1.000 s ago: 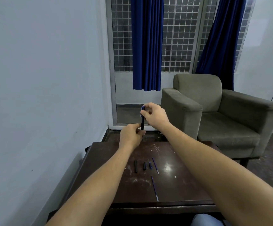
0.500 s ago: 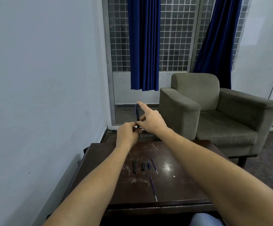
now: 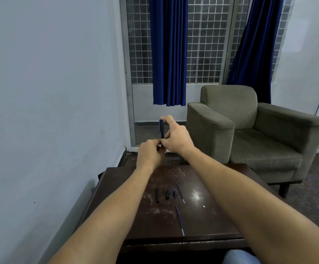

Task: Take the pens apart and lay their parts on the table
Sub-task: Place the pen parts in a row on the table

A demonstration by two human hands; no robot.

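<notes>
Fingers of the left hand (image 3: 149,154) are curled round the lower end of a dark blue pen (image 3: 161,128), which stands upright in the air, beyond the far edge of the table (image 3: 221,216). The right hand (image 3: 176,139) holds the same pen just above the left one: its thumb and fingers pinch the lower part of the body, and its index finger bends over the top end. The two hands touch each other. On the table, near its middle, four parts lie side by side in a row: a long black barrel (image 3: 157,195), a shorter black piece (image 3: 167,194), a small blue piece (image 3: 174,193) and a thin refill (image 3: 180,193). A second refill (image 3: 179,220) lies apart from them, closer to the near edge. A grey-green armchair (image 3: 250,130) stands past the far right corner.
</notes>
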